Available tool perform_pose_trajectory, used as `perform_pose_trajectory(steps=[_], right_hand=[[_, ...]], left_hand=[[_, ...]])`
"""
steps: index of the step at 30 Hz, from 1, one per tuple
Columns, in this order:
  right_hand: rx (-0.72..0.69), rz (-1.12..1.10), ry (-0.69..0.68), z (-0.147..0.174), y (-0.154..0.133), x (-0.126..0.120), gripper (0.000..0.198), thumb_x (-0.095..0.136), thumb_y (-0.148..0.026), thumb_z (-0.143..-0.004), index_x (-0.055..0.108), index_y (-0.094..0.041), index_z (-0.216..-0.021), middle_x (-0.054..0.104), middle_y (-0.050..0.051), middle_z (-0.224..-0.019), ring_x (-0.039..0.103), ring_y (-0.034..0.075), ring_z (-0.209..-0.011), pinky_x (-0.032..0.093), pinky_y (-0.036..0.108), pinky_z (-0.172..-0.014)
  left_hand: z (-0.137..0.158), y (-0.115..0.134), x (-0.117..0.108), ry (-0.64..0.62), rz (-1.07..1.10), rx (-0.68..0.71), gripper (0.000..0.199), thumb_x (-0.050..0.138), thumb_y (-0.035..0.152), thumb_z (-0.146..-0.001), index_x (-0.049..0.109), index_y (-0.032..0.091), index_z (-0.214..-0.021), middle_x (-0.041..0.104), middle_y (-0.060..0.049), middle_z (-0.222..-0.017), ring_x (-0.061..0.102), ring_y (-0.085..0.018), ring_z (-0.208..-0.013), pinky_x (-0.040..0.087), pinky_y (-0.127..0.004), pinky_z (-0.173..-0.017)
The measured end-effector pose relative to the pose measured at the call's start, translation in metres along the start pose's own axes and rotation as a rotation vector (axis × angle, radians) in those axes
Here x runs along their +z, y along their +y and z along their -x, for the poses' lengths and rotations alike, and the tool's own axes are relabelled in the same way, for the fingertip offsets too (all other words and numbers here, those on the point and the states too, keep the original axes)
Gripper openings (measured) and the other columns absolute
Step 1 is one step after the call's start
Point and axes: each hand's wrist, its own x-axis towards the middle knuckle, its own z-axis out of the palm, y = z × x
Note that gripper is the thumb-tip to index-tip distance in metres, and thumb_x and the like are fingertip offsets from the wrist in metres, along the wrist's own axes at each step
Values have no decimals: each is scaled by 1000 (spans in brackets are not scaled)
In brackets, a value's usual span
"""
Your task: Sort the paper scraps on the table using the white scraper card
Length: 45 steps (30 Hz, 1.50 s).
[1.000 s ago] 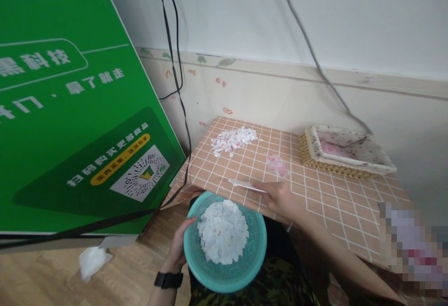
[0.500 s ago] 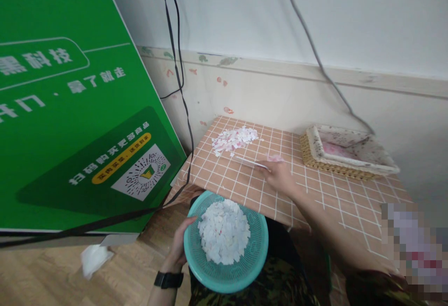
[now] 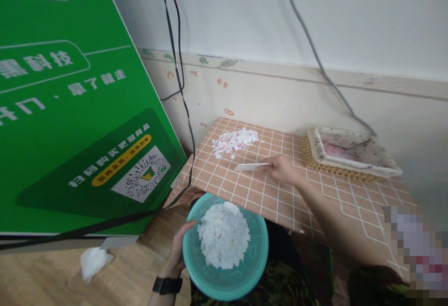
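Observation:
My left hand grips the left rim of a teal plastic colander, which sits over my lap below the table edge. Inside it lies a heap of small white paper scraps. Out over the table, my right hand is closed on a flat white card, with the card's free end pointing left. Beyond the card, a loose pile of white and pink paper scraps rests on the tablecloth, apart from it.
A brown checked cloth covers the table. Near the wall stands a lined wicker basket with something pink inside. A green printed panel rises at left, with a black strap hanging beside it. A white bag lies on the floor.
The card in my right hand has turned so that more of its face shows, and it has dropped slightly. The pink piece by that hand no longer shows. My left hand keeps its grip.

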Motion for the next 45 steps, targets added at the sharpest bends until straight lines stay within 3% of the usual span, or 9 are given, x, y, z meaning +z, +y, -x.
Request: perform_pose_trajectory(steps=[7,13,17,21,31,34,37,41,45], right_hand=[[163,30,141,-40,7,8,21,55,-31,-80,70,-16,-81,67,6,-71,57,16,-63,37,26,-57],[18,-98,-41,-48,11,4,20,56,-27,-78,71,-15,-85,66,3,-68,56,14,-62,39,25,-58],[47,-91,-124,-31,11,-7,20,56,-29,-78,71,-15,-80,64,2,-63,53,13,-56,38,24,-54],[-25,-106,-154,-1,0,-11,19,54,-25,-79,71,-17,-80,67,2,-68,55,13,-59,40,24,-57],[-63,-219,-190,76,-62,9,27,46,-27,-87,72,-27,-95,72,3,-81,65,16,-72,48,27,-68],[31,-155,-1,67,-43,-3,26,50,-31,-86,71,-25,-99,72,4,-85,64,16,-68,47,27,-64],[140,-26,190,39,-1,-28,24,56,-35,-82,74,-22,-91,73,5,-86,64,18,-67,46,28,-61],[134,109,175,-8,52,-52,22,59,-27,-78,74,-19,-92,72,7,-78,63,19,-69,44,28,-64],[187,132,182,-38,81,-48,24,62,-30,-74,74,-13,-86,70,7,-70,60,18,-63,43,26,-60]], left_hand=[[0,0,-3,-42,10,7,12,67,22,-69,72,12,-70,74,-6,-65,66,-20,-58,51,-32,-62],[-1,0,-5,-51,-7,-8,14,66,23,-70,73,11,-72,74,-7,-65,66,-20,-58,51,-32,-62],[-1,2,-5,-51,-2,-12,13,66,22,-70,73,11,-70,74,-7,-64,66,-21,-57,51,-32,-61],[-1,0,-4,-34,22,-23,13,66,22,-69,73,11,-69,74,-8,-64,67,-21,-59,52,-33,-63],[-3,-6,-4,-44,26,-20,15,67,23,-67,72,10,-72,74,-8,-65,67,-23,-59,52,-35,-64],[-2,-7,-3,-49,16,-31,15,67,22,-67,72,10,-74,75,-9,-69,68,-25,-63,52,-36,-67],[-2,-8,-2,-11,-1,-16,8,67,17,-66,71,10,-68,74,-8,-64,67,-22,-59,52,-34,-64],[-6,-12,-4,-27,3,-51,12,66,19,-67,72,10,-72,75,-9,-67,68,-24,-61,53,-36,-66],[-14,-20,-7,-41,27,-84,14,66,22,-66,72,11,-73,74,-9,-67,69,-27,-66,53,-40,-69]])
